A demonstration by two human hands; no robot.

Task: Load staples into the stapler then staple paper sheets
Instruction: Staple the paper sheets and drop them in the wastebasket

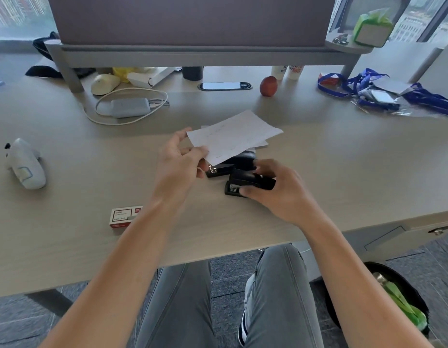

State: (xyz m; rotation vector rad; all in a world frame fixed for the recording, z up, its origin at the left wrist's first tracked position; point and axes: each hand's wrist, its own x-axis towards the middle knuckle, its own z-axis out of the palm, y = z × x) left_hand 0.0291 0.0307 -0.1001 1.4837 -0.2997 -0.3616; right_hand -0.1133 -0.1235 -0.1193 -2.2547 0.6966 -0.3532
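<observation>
My left hand (179, 159) pinches the near left corner of a few white paper sheets (234, 135), lifted above the desk at its middle. My right hand (273, 189) grips a black stapler (248, 183) just right of the sheets, its metal mouth facing left. A second black stapler (218, 170) lies on the desk under the sheets' near edge, between my hands. A small red and white staple box (125, 216) sits on the desk near the front edge, beside my left forearm.
A white handheld device (25, 163) lies at the left. A grey power bank with a white cable (130, 108), a mouse (104, 84), a phone (224, 86) and an apple (268, 86) sit toward the back. Blue lanyards (368, 90) lie at the back right. A bin (396, 302) stands under the desk on the right.
</observation>
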